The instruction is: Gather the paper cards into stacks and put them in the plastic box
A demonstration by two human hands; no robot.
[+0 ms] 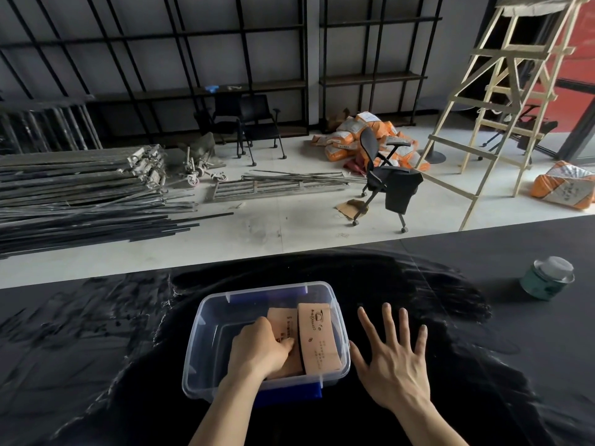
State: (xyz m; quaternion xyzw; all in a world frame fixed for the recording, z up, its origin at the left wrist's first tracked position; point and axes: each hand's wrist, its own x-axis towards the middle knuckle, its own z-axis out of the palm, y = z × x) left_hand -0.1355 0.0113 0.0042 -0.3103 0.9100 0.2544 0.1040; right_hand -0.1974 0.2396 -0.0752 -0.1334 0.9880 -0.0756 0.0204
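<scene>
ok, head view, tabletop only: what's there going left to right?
Left hand → card stack in the box → right hand → tin.

Clear glossy plastic box point(206, 317) holds matt tan paper cards point(317, 336) on a dusty black table point(483, 365).

Left stack point(283, 336) partly under hand point(257, 347)

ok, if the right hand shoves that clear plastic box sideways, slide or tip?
Probably slides: the plastic box is low and wide on a flat black table. Likely light, holding only two card stacks. The left hand inside may brace it.
</scene>
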